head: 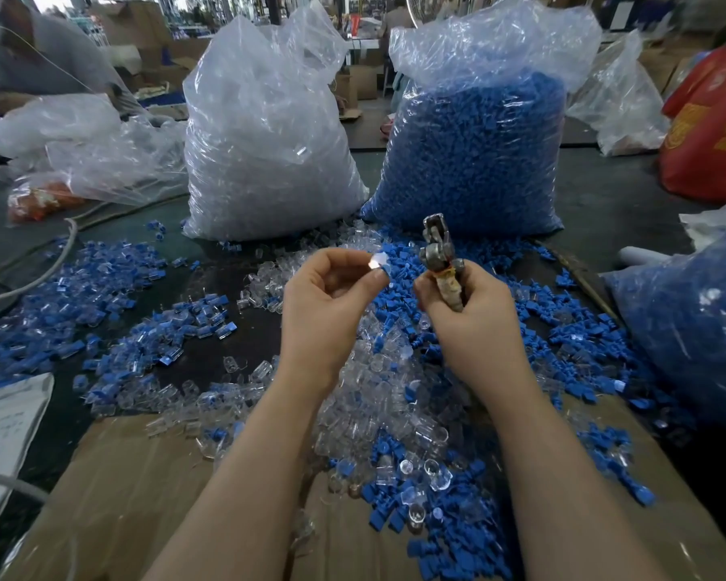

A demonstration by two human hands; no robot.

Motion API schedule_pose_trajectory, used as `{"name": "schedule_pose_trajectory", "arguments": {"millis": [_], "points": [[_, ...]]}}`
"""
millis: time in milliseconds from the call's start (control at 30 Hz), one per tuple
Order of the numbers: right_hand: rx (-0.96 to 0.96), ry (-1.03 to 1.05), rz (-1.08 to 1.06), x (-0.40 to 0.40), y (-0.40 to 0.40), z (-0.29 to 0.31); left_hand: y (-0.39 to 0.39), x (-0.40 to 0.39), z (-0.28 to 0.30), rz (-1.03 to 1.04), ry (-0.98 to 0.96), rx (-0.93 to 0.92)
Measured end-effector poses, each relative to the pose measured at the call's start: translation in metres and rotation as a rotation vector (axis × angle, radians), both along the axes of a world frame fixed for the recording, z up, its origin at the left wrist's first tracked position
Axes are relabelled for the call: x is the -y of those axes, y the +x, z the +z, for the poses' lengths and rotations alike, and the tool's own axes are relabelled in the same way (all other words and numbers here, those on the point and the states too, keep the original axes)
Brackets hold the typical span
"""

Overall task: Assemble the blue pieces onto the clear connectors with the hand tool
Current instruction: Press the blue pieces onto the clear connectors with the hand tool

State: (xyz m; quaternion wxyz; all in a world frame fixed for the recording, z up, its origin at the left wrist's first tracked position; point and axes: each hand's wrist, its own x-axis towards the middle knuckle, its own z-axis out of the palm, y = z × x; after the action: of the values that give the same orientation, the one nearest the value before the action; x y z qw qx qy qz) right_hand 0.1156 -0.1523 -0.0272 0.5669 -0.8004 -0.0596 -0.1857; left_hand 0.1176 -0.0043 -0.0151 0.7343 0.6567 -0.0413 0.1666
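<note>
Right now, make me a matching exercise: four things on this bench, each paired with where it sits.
Things:
1. hand tool
2. clear piece
3. blue bag
4. clear bag

Places:
A. standing at the back, left of its neighbour
B. gripped in the right hand
C. standing at the back, right of its neighbour
D. pinched in the left hand

Pairs: 1-B, 2-D, 3-C, 4-A

clear connector [377, 262] with blue piece [386, 272]: pinched in left hand [332, 295] | hand tool [441, 253]: metal, upright, gripped by right hand [466, 316] | loose blue pieces [445, 517] and clear connectors [378, 396]: heaped on table
</note>
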Motion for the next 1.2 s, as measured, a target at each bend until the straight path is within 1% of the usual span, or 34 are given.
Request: {"name": "schedule_pose_trajectory", "arguments": {"millis": [100,333,433,733,1100,1200], "points": [[-0.041,-0.102,0.03,0.0054,0.0011,0.0003,0.0014,-0.0022,0.0013,-0.004,-0.007,0.003],[-0.107,-0.277,0.124,0.003,0.0,-0.0006,0.0005,-0.0055,0.0026,-0.028,0.068,0.072],[-0.11,-0.296,0.137,0.0022,-0.0001,-0.001,-0.0004,-0.0059,0.0033,-0.04,0.111,0.099],[-0.12,-0.34,0.162,0.0039,0.001,-0.0026,-0.0009,-0.0078,0.0046,-0.071,0.13,0.093],[-0.09,-0.509,0.06,0.0038,-0.0012,-0.0031,-0.0019,-0.0094,0.0027,-0.096,0.147,0.061],[-0.087,-0.52,0.047,0.0032,-0.0014,-0.0037,-0.0028,-0.0102,0.0032,-0.105,0.131,0.043]]}}
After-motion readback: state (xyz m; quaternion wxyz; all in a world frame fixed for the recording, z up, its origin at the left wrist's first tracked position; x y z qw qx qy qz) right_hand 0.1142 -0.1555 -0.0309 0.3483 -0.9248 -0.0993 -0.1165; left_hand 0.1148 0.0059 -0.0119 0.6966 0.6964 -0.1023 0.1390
